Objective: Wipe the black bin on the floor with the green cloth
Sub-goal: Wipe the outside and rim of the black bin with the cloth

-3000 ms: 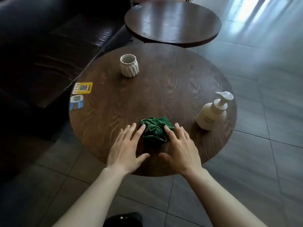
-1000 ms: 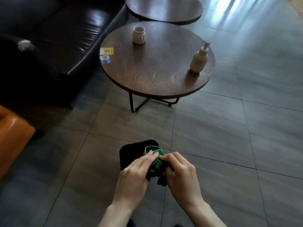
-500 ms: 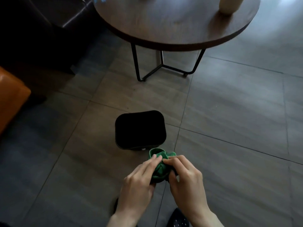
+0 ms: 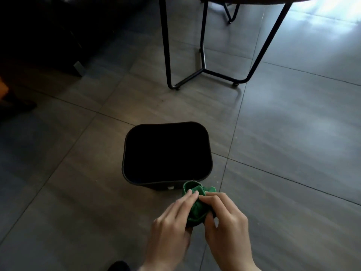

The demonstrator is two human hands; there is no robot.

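The black bin (image 4: 130, 173) stands upright on the grey floor tiles, its rounded square opening facing me and its inside dark. Just in front of its near rim I hold the green cloth (image 4: 196, 207), bunched into a wad. My left hand (image 4: 170, 229) grips the cloth from the left, and my right hand (image 4: 226, 225) pinches it from the right. Both hands hover above the floor, close to the bin's near right corner without touching it.
Black metal table legs (image 4: 203, 69) rise behind the bin. A dark sofa (image 4: 39, 32) fills the upper left. Something orange (image 4: 3, 89) shows at the left edge. A dark shoe tip (image 4: 118, 266) is at the bottom.
I lifted the cloth off the table with both hands and brought it down toward the floor. The view has dropped and closed in, so the bin now looms larger.
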